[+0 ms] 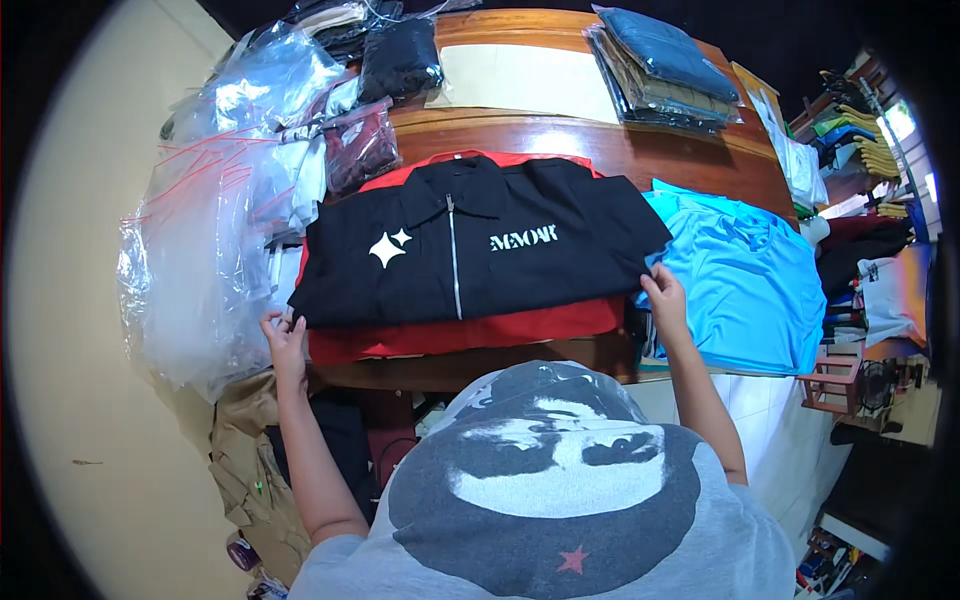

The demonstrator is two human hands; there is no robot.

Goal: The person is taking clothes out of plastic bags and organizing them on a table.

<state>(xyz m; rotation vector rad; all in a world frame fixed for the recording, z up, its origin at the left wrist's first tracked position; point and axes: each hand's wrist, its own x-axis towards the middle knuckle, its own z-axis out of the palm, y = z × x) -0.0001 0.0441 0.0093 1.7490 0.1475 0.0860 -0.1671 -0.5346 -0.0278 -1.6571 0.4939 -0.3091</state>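
A black collared shirt (540, 275) with a silver front zip, a white star print and white lettering lies spread across a red garment (390, 343). Its lower part appears folded under, and its short sleeves reach out to the sides. My left hand (287, 338) pinches the shirt's near left corner between thumb and fingers. At the near right edge, my right hand (664, 298) grips the black cloth in the same way. Beside that hand lies a stack of light blue shirts (750, 280).
Clear plastic bags (200, 270) heap along the table's left side. Bagged dark garments (400, 58) and a maroon packet (362, 148) lie far left. A pale sheet (530, 80) and a pile of packed clothes (665, 65) rest on the wooden table (500, 135). Brown cloth (245, 440) hangs below left.
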